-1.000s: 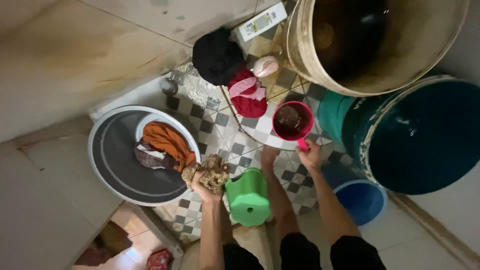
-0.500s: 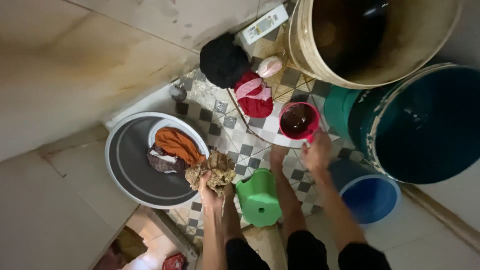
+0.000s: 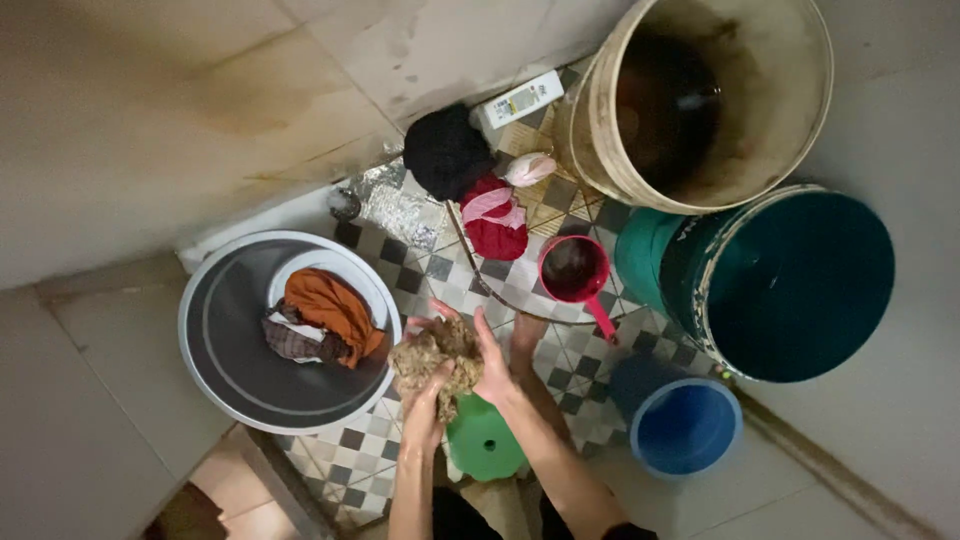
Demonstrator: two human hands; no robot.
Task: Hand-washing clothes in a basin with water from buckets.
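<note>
Both my hands grip a wet, crumpled brown cloth over the checkered floor tiles. My left hand holds its lower side and my right hand clasps its right side. A red scoop with a handle stands on the floor to the right of the hands, with nothing holding it. Just left of the cloth sits a grey basin holding a white bowl with orange and dark clothes. A green stool shows beneath my arms.
A large cream bucket and a dark teal bucket stand at the right, a small blue bucket below them. A black cloth, red cloth and white bottle lie near the wall.
My right hand let go of the red scoop, leaving it on the floor, and moved left onto the brown cloth. Both hands now grip the cloth together.
</note>
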